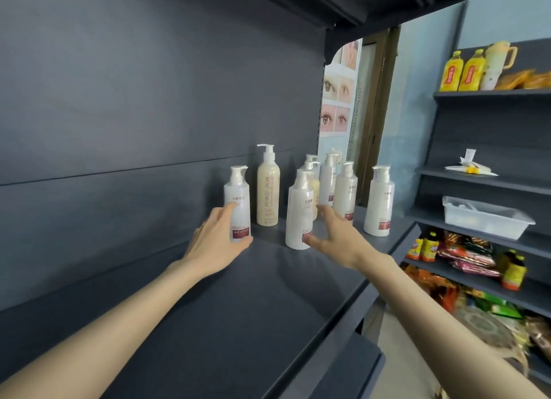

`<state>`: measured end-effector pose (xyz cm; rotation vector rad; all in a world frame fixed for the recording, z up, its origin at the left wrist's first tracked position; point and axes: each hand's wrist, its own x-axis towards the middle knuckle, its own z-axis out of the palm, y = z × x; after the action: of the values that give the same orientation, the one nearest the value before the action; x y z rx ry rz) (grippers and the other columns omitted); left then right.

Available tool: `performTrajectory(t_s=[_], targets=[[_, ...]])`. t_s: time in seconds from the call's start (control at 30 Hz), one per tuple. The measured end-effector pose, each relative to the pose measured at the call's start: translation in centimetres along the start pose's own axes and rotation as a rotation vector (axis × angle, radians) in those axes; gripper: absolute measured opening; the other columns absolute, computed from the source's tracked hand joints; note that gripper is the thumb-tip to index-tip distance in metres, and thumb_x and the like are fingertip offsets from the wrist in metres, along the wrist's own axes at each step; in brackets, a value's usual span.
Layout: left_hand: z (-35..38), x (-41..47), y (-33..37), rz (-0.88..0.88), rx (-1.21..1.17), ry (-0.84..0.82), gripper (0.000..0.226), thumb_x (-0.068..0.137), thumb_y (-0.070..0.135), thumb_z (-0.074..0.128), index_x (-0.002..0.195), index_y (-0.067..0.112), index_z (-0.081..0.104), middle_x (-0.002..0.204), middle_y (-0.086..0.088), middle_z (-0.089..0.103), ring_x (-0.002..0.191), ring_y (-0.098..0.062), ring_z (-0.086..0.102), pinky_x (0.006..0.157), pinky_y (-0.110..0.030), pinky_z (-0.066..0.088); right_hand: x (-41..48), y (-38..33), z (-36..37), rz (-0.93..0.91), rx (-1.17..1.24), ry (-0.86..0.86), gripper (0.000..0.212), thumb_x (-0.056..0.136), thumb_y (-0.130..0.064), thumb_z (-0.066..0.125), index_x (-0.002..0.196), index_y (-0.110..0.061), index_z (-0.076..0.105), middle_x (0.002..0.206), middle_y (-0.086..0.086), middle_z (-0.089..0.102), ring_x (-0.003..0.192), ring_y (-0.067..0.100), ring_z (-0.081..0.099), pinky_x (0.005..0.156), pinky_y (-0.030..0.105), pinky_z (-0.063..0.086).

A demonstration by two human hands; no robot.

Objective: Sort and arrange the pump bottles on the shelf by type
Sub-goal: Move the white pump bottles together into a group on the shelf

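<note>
Several pump bottles stand on the dark shelf (226, 303). My left hand (219, 240) wraps around the lower part of the leftmost white bottle (237, 196), thumb in front, fingers behind. A tall beige bottle (268, 190) stands just right of it near the back wall. My right hand (335, 234) is spread, fingers straight, beside the front white bottle (299, 211); the thumb touches its lower right side. Behind it cluster more white bottles (346, 190) and a partly hidden beige one. One white bottle (379, 202) stands alone at the right end.
The shelf's left and front parts are bare. Another dark shelf unit on the right holds yellow oil bottles (462, 70), a white plastic tray (486, 217), snack packets (468, 252) and drinks. A poster (338, 91) hangs past the shelf's end.
</note>
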<state>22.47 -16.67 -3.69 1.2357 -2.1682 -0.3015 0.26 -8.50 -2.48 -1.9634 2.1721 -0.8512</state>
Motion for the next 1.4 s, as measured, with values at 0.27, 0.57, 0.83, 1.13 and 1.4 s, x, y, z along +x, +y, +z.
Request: performTrajectory(t_s=[0.27, 0.57, 0.83, 1.13, 1.4], targets=[[3.5, 6.5, -1.1, -0.226, -0.3, 0.181, 0.085, 0.077, 0.032, 0.074, 0.143, 0.025, 0.022, 0.139, -0.001, 0.044, 0.118, -0.022, 0.051, 0.099, -0.043, 0.044, 8.3, 3.8, 1.1, -0.126, 0.381, -0.019, 0.078, 0.08, -0.04, 0.072, 0.139, -0.022, 0.025, 0.125, -0.007, 0.051, 0.107, 0.012, 0.054, 0.089, 0.03, 0.044], [6.4, 10.1, -1.6, -0.4, -0.544, 0.271, 0.065, 0.073, 0.032, 0.078, 0.124, 0.02, 0.039, 0.11, 0.003, 0.06, 0.102, -0.017, 0.06, 0.085, -0.033, 0.047, 13.3, 5.4, 3.4, -0.209, 0.699, 0.009, 0.067, 0.072, -0.037, 0.081, 0.123, -0.024, 0.039, 0.111, -0.009, 0.06, 0.101, 0.009, 0.061, 0.087, 0.035, 0.053], [7.3, 10.8, -2.7, -0.38, -0.607, 0.319, 0.06, 0.07, 0.023, 0.081, 0.119, 0.028, 0.047, 0.104, 0.006, 0.065, 0.097, -0.012, 0.064, 0.086, -0.035, 0.052, 14.5, 5.3, 4.8, -0.263, 0.765, 0.036, 0.042, 0.078, -0.02, 0.077, 0.096, -0.034, 0.041, 0.103, -0.003, 0.055, 0.091, 0.002, 0.059, 0.073, 0.017, 0.049], [7.3, 10.7, -2.9, -0.355, -0.593, 0.314, 0.063, 0.07, 0.025, 0.081, 0.121, 0.027, 0.045, 0.106, 0.005, 0.065, 0.098, -0.013, 0.064, 0.086, -0.036, 0.052, 14.3, 5.3, 5.2, -0.245, 0.792, 0.047, 0.045, 0.078, -0.024, 0.077, 0.107, -0.025, 0.042, 0.102, -0.009, 0.055, 0.096, 0.004, 0.059, 0.077, 0.023, 0.049], [5.5, 8.7, -1.3, -0.398, -0.629, 0.293, 0.056, 0.071, 0.024, 0.08, 0.119, 0.023, 0.051, 0.104, 0.005, 0.067, 0.095, -0.01, 0.065, 0.076, -0.025, 0.051, 14.2, 5.6, 5.5, -0.249, 0.84, 0.033, 0.042, 0.08, -0.025, 0.075, 0.108, -0.028, 0.044, 0.106, -0.009, 0.057, 0.091, -0.008, 0.058, 0.07, 0.013, 0.047]])
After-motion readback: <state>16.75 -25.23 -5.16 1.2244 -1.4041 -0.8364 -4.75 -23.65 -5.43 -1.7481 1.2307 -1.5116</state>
